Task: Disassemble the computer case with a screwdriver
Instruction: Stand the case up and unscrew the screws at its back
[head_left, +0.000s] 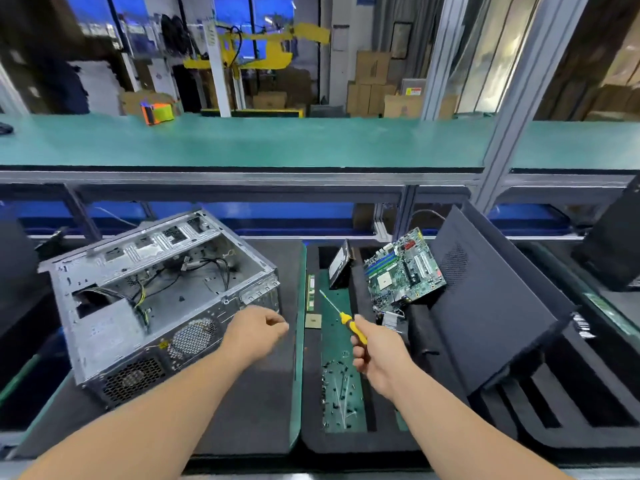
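The open grey computer case (pixel 149 292) lies on its side on the dark mat at the left, with loose cables inside. My left hand (pixel 258 329) hovers just off its near right corner, fingers curled with the tips together; whether they pinch something small I cannot tell. My right hand (pixel 375 358) grips the yellow-handled screwdriver (pixel 349 323), whose shaft points up and left over the green tray. A green motherboard (pixel 403 268) leans against a black side panel (pixel 485 306) at the right.
A black foam tray (pixel 311 427) holds a green mat strip with several loose screws (pixel 337 386), a RAM stick (pixel 310 292), a CPU chip (pixel 313 321) and a drive (pixel 341 265). A green shelf (pixel 242 143) runs overhead behind.
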